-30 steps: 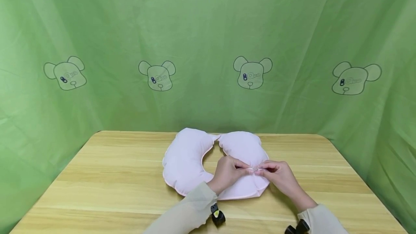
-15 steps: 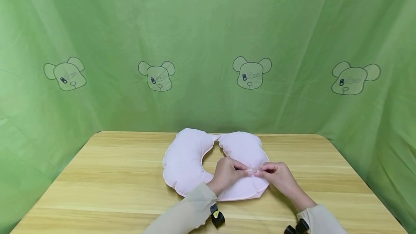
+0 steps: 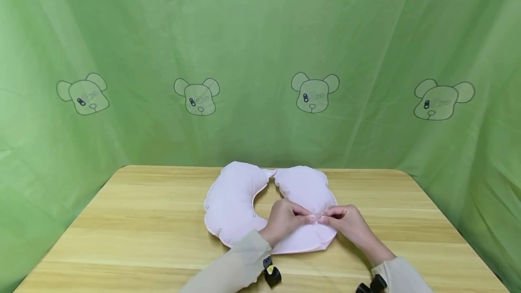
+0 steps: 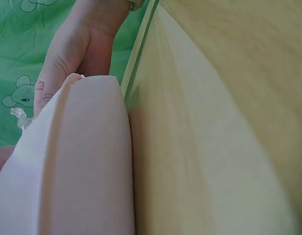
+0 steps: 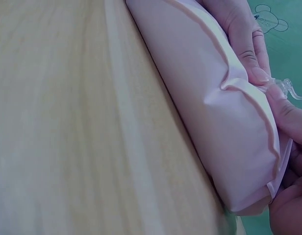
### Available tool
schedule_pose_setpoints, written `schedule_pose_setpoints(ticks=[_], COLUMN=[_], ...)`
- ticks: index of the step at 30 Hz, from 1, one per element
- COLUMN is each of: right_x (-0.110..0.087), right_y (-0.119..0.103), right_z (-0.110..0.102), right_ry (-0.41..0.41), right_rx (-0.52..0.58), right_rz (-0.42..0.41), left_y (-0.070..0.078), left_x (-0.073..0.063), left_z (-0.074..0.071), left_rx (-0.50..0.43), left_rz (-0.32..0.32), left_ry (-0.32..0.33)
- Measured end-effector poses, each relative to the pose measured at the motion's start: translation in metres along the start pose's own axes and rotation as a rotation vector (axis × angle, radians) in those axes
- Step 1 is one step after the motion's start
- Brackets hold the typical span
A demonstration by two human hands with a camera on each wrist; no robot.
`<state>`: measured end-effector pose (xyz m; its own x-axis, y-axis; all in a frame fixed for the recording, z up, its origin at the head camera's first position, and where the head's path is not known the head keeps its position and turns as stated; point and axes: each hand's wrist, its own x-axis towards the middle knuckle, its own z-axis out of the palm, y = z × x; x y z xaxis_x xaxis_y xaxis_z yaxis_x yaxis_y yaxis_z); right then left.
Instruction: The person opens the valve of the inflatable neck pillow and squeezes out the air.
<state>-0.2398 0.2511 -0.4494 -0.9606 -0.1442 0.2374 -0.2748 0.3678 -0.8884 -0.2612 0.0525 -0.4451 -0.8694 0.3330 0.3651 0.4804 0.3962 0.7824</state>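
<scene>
A pale pink, inflated U-shaped neck pillow (image 3: 232, 202) lies on the table, its two ends pointing to the far side. A clear plastic air valve (image 5: 283, 88) stands up from its right part. My left hand (image 3: 282, 220) reaches over the near curve and pinches the material at the valve's left side between thumb and fingers. From the right, my right hand (image 3: 352, 225) pinches at the valve's other side, the fingertips of both hands almost meeting. In the left wrist view, the valve's open cap (image 4: 17, 112) shows above the pillow, while most of my left hand is hidden.
The wooden table (image 3: 142, 220) extends around the pillow on both sides. A green curtain (image 3: 252, 49) with printed bear heads hangs behind and beside it. Black wrist mounts (image 3: 272, 275) sit below both cuffs, close over the tabletop.
Fingertips of both hands shift very slightly around the valve. The pillow stays in the same place.
</scene>
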Motion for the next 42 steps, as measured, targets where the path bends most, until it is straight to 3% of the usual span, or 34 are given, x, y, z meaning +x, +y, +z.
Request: schedule_pose_setpoints(ticks=[22,42], right_x=[0.001,0.004], right_y=[0.003,0.011], right_z=[-0.001,0.000], right_ry=[-0.044,-0.067], right_rx=[0.013,0.014], right_rz=[0.071,0.064], left_y=[-0.002,-0.007], left_x=[-0.002,-0.002], left_z=[0.002,0.002], left_rx=[-0.011,-0.032], left_rz=[-0.090,-0.105], left_ry=[-0.031,-0.054])
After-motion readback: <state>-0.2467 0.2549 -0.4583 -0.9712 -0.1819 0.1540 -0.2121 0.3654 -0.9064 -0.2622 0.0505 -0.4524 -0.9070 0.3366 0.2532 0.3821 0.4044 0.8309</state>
